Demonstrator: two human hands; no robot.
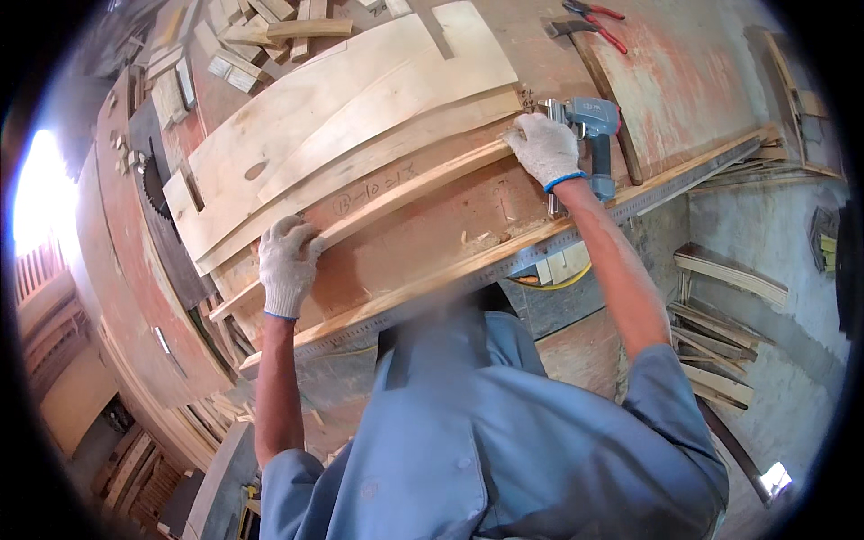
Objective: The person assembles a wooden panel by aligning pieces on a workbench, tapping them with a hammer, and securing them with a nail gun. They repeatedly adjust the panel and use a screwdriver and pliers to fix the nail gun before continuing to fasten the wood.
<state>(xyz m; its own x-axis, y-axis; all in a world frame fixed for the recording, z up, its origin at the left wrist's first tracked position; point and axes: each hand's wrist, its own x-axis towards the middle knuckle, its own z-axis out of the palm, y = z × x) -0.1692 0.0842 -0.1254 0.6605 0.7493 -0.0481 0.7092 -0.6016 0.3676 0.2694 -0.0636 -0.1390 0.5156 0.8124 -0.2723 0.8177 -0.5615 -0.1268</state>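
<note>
My left hand (290, 265), in a white knitted glove, is closed around a long narrow wooden strip (409, 195) toward its left end. At the strip's right end, my right hand (545, 149), gloved the same way with a blue cuff edge, pinches it with the fingertips. The strip slants up to the right across the reddish workbench (450, 216), along the near side of stacked pale plywood sheets (342, 112) with curved edges and cut-out slots. Just right of my right hand stands a grey-blue pneumatic nail gun (594, 117), partly behind the wrist.
Red-handled pliers (605, 20) and a hammer (569, 28) lie at the far right. Several wood offcuts (297, 29) are piled at the far left. A toothed circular saw blade (155, 187) rises left of the plywood. A ruler-marked edge (468, 286) borders the bench's near side.
</note>
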